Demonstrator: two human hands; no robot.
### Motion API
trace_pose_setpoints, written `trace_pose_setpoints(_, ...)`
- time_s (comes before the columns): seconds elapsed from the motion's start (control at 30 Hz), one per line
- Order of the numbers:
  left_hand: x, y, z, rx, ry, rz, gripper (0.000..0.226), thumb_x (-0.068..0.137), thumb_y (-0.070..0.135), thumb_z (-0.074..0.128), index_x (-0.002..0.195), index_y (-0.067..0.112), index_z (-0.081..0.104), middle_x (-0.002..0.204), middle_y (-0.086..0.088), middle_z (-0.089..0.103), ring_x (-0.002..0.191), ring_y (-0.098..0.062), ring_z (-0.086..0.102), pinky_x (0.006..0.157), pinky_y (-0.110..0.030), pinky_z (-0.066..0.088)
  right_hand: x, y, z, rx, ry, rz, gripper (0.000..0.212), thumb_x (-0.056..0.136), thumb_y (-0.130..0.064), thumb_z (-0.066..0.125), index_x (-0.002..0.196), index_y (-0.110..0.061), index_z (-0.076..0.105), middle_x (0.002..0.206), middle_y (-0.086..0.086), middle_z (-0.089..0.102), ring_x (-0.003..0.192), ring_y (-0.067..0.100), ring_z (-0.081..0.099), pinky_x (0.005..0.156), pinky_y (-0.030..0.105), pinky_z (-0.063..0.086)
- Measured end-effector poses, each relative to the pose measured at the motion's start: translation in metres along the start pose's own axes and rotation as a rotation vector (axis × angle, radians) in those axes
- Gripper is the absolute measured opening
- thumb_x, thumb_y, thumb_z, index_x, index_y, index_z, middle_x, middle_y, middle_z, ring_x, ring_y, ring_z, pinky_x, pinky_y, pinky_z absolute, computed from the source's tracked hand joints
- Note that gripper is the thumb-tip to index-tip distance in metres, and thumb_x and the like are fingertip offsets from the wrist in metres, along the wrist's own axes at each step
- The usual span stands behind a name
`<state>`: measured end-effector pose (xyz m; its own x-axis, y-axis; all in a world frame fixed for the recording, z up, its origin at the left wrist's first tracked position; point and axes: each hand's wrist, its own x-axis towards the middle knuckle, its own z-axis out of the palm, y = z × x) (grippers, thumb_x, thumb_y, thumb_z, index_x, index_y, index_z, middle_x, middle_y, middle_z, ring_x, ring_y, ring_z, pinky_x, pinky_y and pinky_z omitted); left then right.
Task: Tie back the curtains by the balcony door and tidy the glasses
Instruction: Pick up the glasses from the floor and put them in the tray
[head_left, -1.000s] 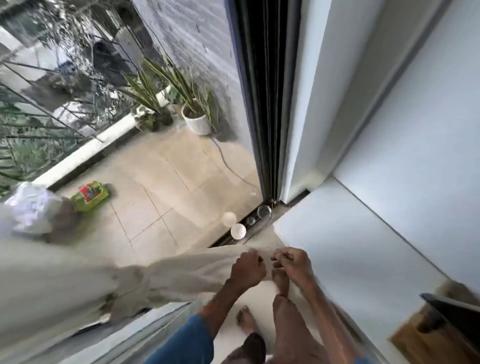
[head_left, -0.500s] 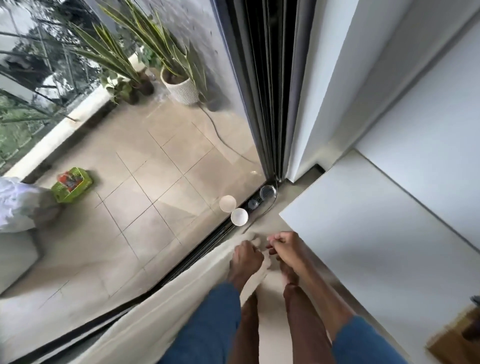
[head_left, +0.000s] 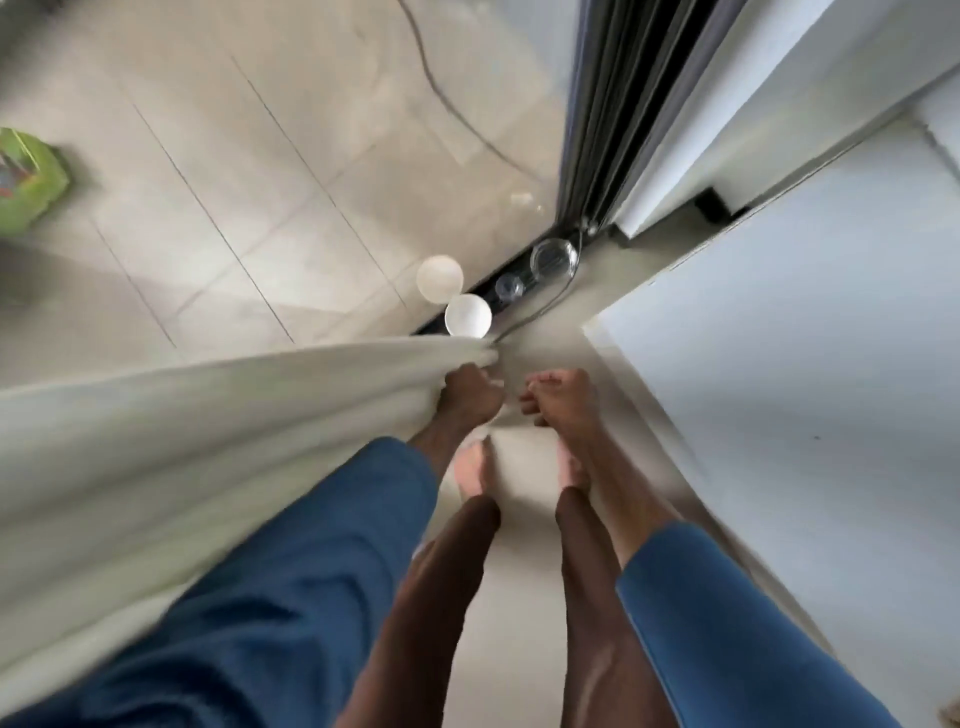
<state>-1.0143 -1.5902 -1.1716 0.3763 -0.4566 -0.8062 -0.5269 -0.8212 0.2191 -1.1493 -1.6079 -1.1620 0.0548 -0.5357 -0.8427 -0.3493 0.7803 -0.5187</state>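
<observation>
A cream curtain (head_left: 218, 431) stretches from the left edge to the middle of the view. My left hand (head_left: 470, 397) is closed around its bunched end. My right hand (head_left: 558, 397) is just to the right, apart from the cloth, fingers loosely curled with nothing in them. On the floor by the door track stand a white cup (head_left: 467, 314), a small clear glass (head_left: 509, 287) and a larger clear glass (head_left: 555, 258). The glass door (head_left: 311, 156) shows the white cup's reflection.
A dark folded door frame (head_left: 602, 119) rises at the top centre, with a white wall (head_left: 831, 364) to the right. A thin cord (head_left: 545, 306) trails past the glasses. A green basket (head_left: 26, 182) sits outside on the balcony tiles. My bare feet are below my hands.
The view has tilted further down toward the floor. My right hand has let go of the curtain end and moved slightly right; my left hand still grips the cloth.
</observation>
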Motion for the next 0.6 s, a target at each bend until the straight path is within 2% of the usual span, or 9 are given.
trace_pose_setpoints(0.07,0.032,-0.009,0.022,-0.180,-0.082,-0.088,0.025,0.084,0.017,0.056,0.096,0.000,0.069,0.096,-0.017,0.074,0.080,-0.028,0.071,0.069,-0.033,0.059,0.032,0.014,0.011,-0.012,0.013,-0.008,0.014,0.092,-0.005,0.056,0.091,-0.008,0.070,0.074,0.008,0.073,0.055,0.016,0.066,0.044,0.022,0.049)
trace_pose_setpoints(0.1,0.046,-0.013,0.032,-0.283,-0.132,-0.138,0.024,0.085,0.017,0.054,0.093,0.000,0.069,0.090,-0.015,0.074,0.067,-0.024,0.069,0.058,-0.030,0.056,0.049,0.023,0.016,-0.026,0.022,-0.012,0.014,0.090,-0.007,0.057,0.088,-0.012,0.071,0.077,0.008,0.075,0.059,0.018,0.069,0.048,0.026,0.053)
trace_pose_setpoints(0.17,0.073,-0.016,0.050,-0.430,-0.212,-0.199,0.026,0.088,0.012,0.048,0.095,-0.003,0.068,0.080,-0.013,0.071,0.055,-0.020,0.064,0.049,-0.024,0.049,0.086,0.039,0.025,-0.054,0.073,-0.009,0.014,0.081,-0.015,0.058,0.075,-0.022,0.069,0.079,0.008,0.077,0.064,0.022,0.073,0.060,0.036,0.061)
trace_pose_setpoints(0.27,0.108,-0.012,0.067,-0.583,-0.235,-0.207,0.020,0.089,0.006,0.045,0.095,0.002,0.064,0.074,-0.011,0.067,0.052,-0.018,0.060,0.048,-0.023,0.049,0.148,0.069,0.035,-0.072,0.145,-0.020,0.016,0.069,-0.028,0.055,0.069,-0.026,0.071,0.077,0.003,0.077,0.074,0.025,0.075,0.073,0.046,0.063)
trace_pose_setpoints(0.33,0.131,-0.004,0.074,-0.667,-0.223,-0.205,0.018,0.091,0.009,0.044,0.087,0.004,0.061,0.069,-0.010,0.065,0.050,-0.018,0.060,0.048,-0.022,0.051,0.183,0.080,0.040,-0.060,0.175,-0.003,0.028,0.068,-0.030,0.054,0.079,-0.019,0.077,0.079,0.004,0.078,0.075,0.025,0.076,0.073,0.046,0.063)
trace_pose_setpoints(0.4,0.160,0.001,0.082,-0.732,-0.176,-0.194,0.021,0.093,0.016,0.046,0.079,0.005,0.057,0.068,-0.012,0.063,0.048,-0.020,0.056,0.049,-0.024,0.050,0.204,0.074,0.045,-0.035,0.197,0.017,0.033,0.070,-0.025,0.054,0.087,-0.013,0.079,0.076,0.006,0.077,0.070,0.025,0.075,0.070,0.044,0.064)
trace_pose_setpoints(0.5,0.196,0.005,0.090,-0.754,-0.100,-0.166,0.031,0.093,0.031,0.051,0.070,0.009,0.051,0.066,-0.011,0.056,0.047,-0.020,0.046,0.047,-0.022,0.040,0.234,0.067,0.054,0.076,0.210,0.045,0.024,0.081,-0.010,0.055,0.090,-0.006,0.077,0.071,0.005,0.075,0.063,0.019,0.072,0.061,0.036,0.063)
trace_pose_setpoints(0.6,0.235,0.006,0.100,-0.725,-0.028,-0.166,0.041,0.091,0.043,0.055,0.074,0.005,0.060,0.069,-0.010,0.061,0.055,-0.022,0.054,0.056,-0.027,0.048,0.264,0.058,0.061,0.238,0.267,0.061,0.016,0.084,-0.007,0.056,0.078,-0.008,0.072,0.071,0.008,0.073,0.061,0.017,0.066,0.061,0.034,0.062)
